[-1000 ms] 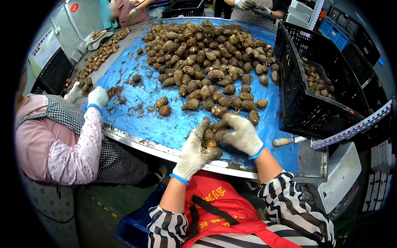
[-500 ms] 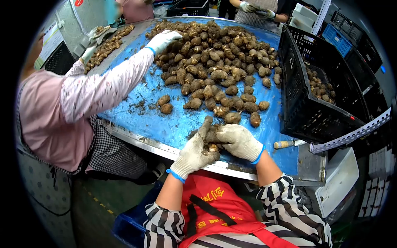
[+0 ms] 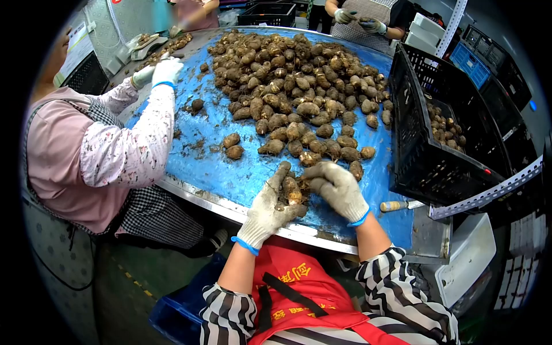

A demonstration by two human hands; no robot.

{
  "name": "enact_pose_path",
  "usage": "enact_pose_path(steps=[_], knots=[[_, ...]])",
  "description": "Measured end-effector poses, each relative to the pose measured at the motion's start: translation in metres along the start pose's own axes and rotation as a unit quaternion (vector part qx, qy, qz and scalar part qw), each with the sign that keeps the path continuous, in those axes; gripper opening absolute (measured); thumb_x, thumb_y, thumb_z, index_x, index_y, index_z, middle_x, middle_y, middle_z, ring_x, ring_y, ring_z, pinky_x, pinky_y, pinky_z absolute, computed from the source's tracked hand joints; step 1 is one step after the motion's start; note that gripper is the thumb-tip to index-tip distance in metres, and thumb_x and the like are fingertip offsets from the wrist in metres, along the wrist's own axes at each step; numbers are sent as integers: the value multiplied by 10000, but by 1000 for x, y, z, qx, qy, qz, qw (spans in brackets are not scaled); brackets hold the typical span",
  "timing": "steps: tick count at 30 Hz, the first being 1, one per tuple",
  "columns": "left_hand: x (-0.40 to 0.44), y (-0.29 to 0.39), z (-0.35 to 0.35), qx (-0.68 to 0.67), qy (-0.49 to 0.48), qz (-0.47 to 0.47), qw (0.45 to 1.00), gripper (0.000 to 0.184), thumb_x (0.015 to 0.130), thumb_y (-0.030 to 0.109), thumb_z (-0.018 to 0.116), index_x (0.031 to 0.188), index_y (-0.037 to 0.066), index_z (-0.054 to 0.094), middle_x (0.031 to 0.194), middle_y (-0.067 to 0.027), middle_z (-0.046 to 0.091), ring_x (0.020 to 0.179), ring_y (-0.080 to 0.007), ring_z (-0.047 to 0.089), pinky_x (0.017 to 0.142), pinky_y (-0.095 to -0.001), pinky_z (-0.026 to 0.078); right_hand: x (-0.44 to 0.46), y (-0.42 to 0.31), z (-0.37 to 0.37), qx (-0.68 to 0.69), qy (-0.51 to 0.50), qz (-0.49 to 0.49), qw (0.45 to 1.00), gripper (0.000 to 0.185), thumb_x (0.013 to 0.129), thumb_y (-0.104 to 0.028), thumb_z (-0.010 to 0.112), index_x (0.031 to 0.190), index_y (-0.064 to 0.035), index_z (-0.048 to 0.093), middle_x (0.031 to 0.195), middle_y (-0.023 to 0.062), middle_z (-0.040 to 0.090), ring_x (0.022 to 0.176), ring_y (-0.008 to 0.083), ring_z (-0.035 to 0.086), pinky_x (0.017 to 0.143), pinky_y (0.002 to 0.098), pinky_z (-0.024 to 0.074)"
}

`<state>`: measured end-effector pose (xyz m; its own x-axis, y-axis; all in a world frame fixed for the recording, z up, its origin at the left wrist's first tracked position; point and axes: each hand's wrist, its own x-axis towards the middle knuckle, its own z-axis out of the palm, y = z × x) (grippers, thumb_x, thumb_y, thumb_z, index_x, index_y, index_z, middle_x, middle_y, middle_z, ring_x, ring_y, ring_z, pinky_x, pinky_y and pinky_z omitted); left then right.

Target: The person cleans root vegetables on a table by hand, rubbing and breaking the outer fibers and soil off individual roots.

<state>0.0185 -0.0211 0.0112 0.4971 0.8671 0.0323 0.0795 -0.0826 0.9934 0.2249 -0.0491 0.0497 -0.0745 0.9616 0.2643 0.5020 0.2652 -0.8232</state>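
My left hand (image 3: 267, 210), in a soiled white knit glove, grips a small brown taro (image 3: 292, 190) between thumb and fingers. The taro's pale cut end points toward me. Just right of it is my right hand (image 3: 338, 188), gloved too, with its fingers curled in and their tips close to dark fibres beside the taro. Whatever those fingertips pinch is hidden. Beyond both hands lies a large heap of taros (image 3: 299, 86), brown and hairy, on a blue sheet (image 3: 230, 178) over the metal-edged table.
A wooden-handled knife (image 3: 397, 205) lies at the right. Next to it stands a black crate (image 3: 443, 155) with some taros inside, behind a perforated metal strip (image 3: 489, 190). At the left a co-worker (image 3: 80, 155) in pink reaches over the table. Another person (image 3: 368, 23) stands at the far side.
My right hand has drawn slightly up and away from the taro, baring more of it in my left hand. The left co-worker's arm has pulled back from the heap toward the left edge.
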Motion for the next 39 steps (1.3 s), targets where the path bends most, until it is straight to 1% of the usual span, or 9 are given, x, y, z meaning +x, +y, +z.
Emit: enact_pose_path(steps=[8, 12, 16, 19, 22, 23, 26, 34, 39], knots=[[-1, -18, 16, -115, -20, 4, 993, 1142, 740, 43, 854, 1605, 107, 110, 1308, -83, 560, 1120, -180, 599, 989, -318, 513, 6, -11, 14, -148, -83, -205, 964, 219, 703, -108, 731, 912, -46, 722, 1349, 206, 563, 1269, 401, 521, 1089, 457, 420], [3, -22, 12, 42, -4, -18, 999, 1108, 729, 48, 861, 1591, 92, 167, 1285, -80, 569, 1101, -173, 598, 983, -322, 515, -2, -3, 14, -81, -95, -104, 987, 179, 749, -49, 687, 926, -47, 714, 1400, 222, 538, 1353, 386, 464, 1146, 439, 379], [-6, 11, 12, 109, 53, -12, 993, 1063, 697, 46, 885, 1560, 59, 264, 1305, -96, 559, 1123, -202, 594, 1007, -337, 505, 6, 5, -3, 102, -17, 186, 977, 171, 946, -23, 566, 1085, 2, 662, 1029, 108, 696, 965, 177, 656, 862, 313, 551], [-3, 0, 10, 21, 55, 25, 998, 1094, 681, 27, 892, 1564, 55, 247, 1335, -117, 536, 1135, -228, 596, 1015, -348, 504, 4, 4, -8, 179, 71, 217, 957, 216, 926, -95, 640, 1115, 0, 682, 974, 102, 705, 870, 164, 670, 827, 297, 552], [-1, 3, 11, -4, 39, -4, 999, 1131, 690, -1, 877, 1580, 49, 181, 1339, -129, 522, 1143, -236, 596, 1002, -344, 511, 2, -7, -4, 96, 3, 162, 982, 239, 876, -104, 689, 1099, -20, 710, 1008, 95, 710, 942, 190, 670, 896, 343, 544], [-1, -3, 14, -37, 40, 16, 998, 1082, 707, 28, 877, 1563, 46, 215, 1290, -121, 534, 1093, -220, 603, 943, -335, 529, 1, -6, -4, -37, -26, -27, 999, 274, 812, -99, 730, 1085, -83, 742, 1200, 132, 677, 1177, 274, 608, 1054, 410, 465], [0, -13, 21, -92, 42, 77, 992, 953, 788, 158, 850, 1535, 47, 268, 1135, -103, 585, 950, -184, 627, 779, -317, 567, 4, -2, 15, -166, -85, -109, 976, 330, 677, -88, 788, 1005, -106, 759, 1507, 193, 457, 1422, 394, 378, 1196, 455, 302], [-8, -7, 19, 331, 73, 136, 931, 1184, 717, 201, 858, 1610, 109, 86, 1156, -214, 556, 950, -375, 624, 827, -450, 549, 7, -12, 20, -117, -189, -83, 971, 105, 693, -10, 704, 794, 4, 679, 1176, 211, 562, 1185, 385, 529, 1050, 452, 446], [-6, -10, 15, 245, 79, 90, 962, 1207, 653, 188, 913, 1597, 96, 166, 1135, -171, 558, 1013, -314, 604, 901, -410, 528, 12, 8, 1, 70, 67, 195, 976, 184, 961, -51, 533, 1072, 7, 669, 989, 142, 722, 899, 186, 693, 854, 320, 575]])
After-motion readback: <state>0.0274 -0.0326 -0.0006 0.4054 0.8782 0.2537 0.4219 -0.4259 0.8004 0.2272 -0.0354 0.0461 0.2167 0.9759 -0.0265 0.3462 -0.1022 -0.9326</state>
